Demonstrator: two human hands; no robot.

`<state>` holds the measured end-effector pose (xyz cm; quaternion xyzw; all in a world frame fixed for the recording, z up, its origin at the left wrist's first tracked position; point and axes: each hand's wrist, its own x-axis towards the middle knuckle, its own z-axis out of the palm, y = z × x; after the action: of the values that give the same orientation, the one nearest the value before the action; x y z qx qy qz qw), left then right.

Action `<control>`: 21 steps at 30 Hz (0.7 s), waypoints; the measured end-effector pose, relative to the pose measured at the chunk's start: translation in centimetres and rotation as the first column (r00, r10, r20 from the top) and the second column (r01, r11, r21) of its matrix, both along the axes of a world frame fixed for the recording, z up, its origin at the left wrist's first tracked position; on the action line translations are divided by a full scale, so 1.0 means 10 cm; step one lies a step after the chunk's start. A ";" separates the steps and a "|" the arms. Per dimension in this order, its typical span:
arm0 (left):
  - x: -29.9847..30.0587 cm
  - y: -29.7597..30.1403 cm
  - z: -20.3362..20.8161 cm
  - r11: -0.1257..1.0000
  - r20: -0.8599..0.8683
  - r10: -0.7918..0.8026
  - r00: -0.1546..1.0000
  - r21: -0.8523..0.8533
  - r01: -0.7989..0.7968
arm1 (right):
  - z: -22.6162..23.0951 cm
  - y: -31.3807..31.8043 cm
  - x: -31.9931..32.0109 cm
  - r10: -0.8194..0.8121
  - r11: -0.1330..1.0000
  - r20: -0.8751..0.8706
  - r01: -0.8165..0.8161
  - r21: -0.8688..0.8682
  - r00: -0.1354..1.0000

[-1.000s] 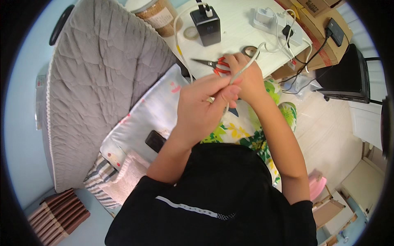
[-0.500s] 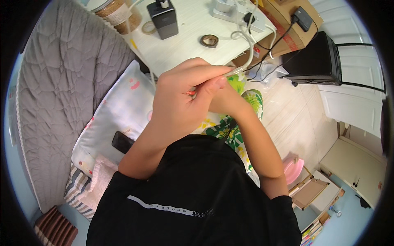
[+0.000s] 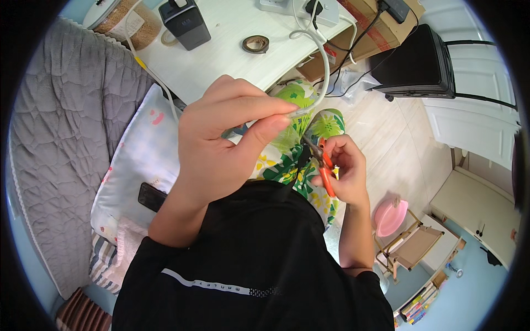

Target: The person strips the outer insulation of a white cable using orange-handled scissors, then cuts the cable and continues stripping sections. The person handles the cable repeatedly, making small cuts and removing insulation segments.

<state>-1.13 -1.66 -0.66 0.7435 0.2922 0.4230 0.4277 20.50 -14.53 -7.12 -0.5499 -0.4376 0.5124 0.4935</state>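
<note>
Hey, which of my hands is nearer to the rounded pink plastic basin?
Right. Your right hand, gripping orange-handled metal scissors, is above and left of the basin in the picture; your left hand, pinching a white cable, is farther left.

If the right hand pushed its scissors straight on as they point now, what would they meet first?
Probably the left hand, around its thumb tip and the white cable it pinches; depth is unclear, so the scissors might pass beneath, over the patterned trousers.
</note>
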 end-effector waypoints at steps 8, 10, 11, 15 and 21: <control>-0.09 0.14 -0.05 0.992 -0.018 -0.082 0.996 0.097 0.084 | 0.10 0.04 0.00 0.232 0.941 -0.535 -0.326 -0.088 0.813; -0.11 0.19 -0.07 0.987 -0.016 -0.105 0.994 0.120 0.107 | 0.12 0.09 0.04 0.261 0.905 -0.608 -0.409 -0.115 0.750; -0.12 0.21 -0.08 0.984 -0.021 -0.123 0.992 0.126 0.125 | 0.10 0.13 0.05 0.290 0.896 -0.658 -0.439 -0.068 0.695; -0.17 0.32 -0.09 0.975 -0.038 -0.179 0.983 0.127 0.182 | 0.07 0.31 0.16 0.309 0.818 -0.775 -0.570 -0.078 0.550; -0.24 0.41 -0.09 0.979 -0.039 -0.184 0.982 0.084 0.187 | 0.20 0.55 0.21 0.370 0.764 -0.733 -0.635 -0.110 0.571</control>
<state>-3.56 2.46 -1.57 0.7918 0.2094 0.3821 0.4280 22.57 -8.99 -5.07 -0.2557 -0.2664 0.8663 0.3363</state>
